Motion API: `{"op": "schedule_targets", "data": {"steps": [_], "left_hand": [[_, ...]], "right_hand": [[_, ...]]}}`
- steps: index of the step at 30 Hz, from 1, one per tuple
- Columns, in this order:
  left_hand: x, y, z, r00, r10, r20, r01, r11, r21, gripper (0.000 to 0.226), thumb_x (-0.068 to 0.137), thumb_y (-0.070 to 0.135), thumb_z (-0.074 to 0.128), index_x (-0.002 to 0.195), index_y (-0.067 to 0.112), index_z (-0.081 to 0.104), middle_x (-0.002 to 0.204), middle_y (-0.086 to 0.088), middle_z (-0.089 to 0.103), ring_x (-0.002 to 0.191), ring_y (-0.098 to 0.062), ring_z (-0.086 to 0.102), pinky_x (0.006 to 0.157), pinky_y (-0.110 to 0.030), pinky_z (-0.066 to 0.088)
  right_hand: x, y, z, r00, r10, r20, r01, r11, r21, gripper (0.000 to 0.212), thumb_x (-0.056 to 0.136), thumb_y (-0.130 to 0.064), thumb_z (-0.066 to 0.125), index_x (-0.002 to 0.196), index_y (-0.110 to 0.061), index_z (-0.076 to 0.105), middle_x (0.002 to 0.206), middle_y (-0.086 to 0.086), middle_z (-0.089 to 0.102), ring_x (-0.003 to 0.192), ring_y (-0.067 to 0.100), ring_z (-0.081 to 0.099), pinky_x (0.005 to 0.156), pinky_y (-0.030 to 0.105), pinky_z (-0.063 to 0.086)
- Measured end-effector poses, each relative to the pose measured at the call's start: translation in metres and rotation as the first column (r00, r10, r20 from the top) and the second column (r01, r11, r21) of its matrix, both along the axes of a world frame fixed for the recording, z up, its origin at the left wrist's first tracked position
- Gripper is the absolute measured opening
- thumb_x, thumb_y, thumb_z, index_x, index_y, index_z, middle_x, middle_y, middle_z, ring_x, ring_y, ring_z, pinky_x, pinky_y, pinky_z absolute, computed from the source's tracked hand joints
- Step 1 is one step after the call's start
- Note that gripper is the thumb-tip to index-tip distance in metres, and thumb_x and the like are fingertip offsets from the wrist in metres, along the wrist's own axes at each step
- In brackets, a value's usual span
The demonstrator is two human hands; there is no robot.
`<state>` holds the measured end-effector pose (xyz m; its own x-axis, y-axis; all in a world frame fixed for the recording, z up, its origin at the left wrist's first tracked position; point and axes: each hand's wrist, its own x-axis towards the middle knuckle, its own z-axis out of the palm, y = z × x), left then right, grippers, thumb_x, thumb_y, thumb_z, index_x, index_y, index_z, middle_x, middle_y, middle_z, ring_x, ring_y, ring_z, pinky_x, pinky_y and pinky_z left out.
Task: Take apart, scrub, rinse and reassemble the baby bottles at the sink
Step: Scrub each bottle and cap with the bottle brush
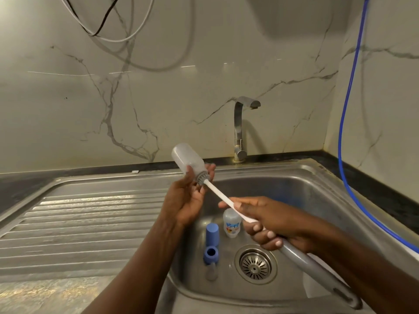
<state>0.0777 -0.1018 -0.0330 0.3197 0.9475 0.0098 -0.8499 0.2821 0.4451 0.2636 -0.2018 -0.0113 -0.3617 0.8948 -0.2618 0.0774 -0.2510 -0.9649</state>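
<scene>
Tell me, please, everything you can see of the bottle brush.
The bottle brush has a thin white shaft, a thicker grey handle and grey bristles. It slants up-left above the sink, bristles at the mouth of the translucent bottle held by the left hand. The right hand grips its shaft.

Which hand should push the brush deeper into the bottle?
The right hand, probably: it grips the brush by its handle, and the bristles sit at the mouth of the bottle. The left hand is busy holding that bottle.
</scene>
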Motion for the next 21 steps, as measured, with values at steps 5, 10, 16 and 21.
{"op": "schedule_targets", "data": {"steps": [5,10,16,21], "left_hand": [[0.005,-0.002,-0.005,0.98,-0.106,-0.17,0.116,0.992,0.049,0.051,0.094,0.03,0.05,0.136,0.0,0.044,0.134,-0.022,0.059,0.127,-0.035,0.055,0.103,-0.052,0.047],[0.015,0.002,-0.014,0.918,0.059,-0.392,-0.099,0.992,-0.083,0.048,0.093,0.023,0.061,0.132,-0.001,0.048,0.12,-0.021,0.062,0.108,-0.029,0.062,0.088,-0.036,0.052],[0.011,0.001,-0.016,0.913,0.109,-0.394,-0.165,0.98,-0.112,0.059,0.089,0.009,0.066,0.138,-0.006,0.038,0.123,-0.026,0.061,0.102,-0.032,0.066,0.083,-0.04,0.055],[-0.004,0.004,-0.002,0.996,-0.088,0.016,0.088,0.995,0.042,0.054,0.092,0.024,0.052,0.138,0.0,0.038,0.136,-0.03,0.054,0.12,-0.036,0.06,0.098,-0.045,0.052]], "right_hand": [[0.002,-0.003,0.004,0.993,-0.023,0.115,0.017,0.999,0.051,0.031,0.105,-0.032,0.037,0.122,-0.031,0.062,0.054,-0.006,0.04,0.036,0.003,0.032,0.032,0.014,0.028],[0.001,0.004,-0.023,0.498,-0.508,0.703,-0.171,0.737,0.654,0.017,0.102,-0.026,0.04,0.11,-0.027,0.055,0.075,-0.002,0.055,0.066,0.018,0.056,0.057,0.032,0.041],[-0.014,0.002,-0.029,0.572,-0.361,0.736,-0.223,0.796,0.563,0.018,0.102,-0.026,0.037,0.102,-0.026,0.055,0.066,-0.004,0.053,0.06,0.02,0.053,0.05,0.029,0.037],[0.006,0.001,0.005,0.998,0.042,-0.039,-0.044,0.998,-0.038,0.03,0.104,-0.034,0.038,0.118,-0.036,0.064,0.054,-0.006,0.036,0.038,0.002,0.027,0.031,0.014,0.027]]}}
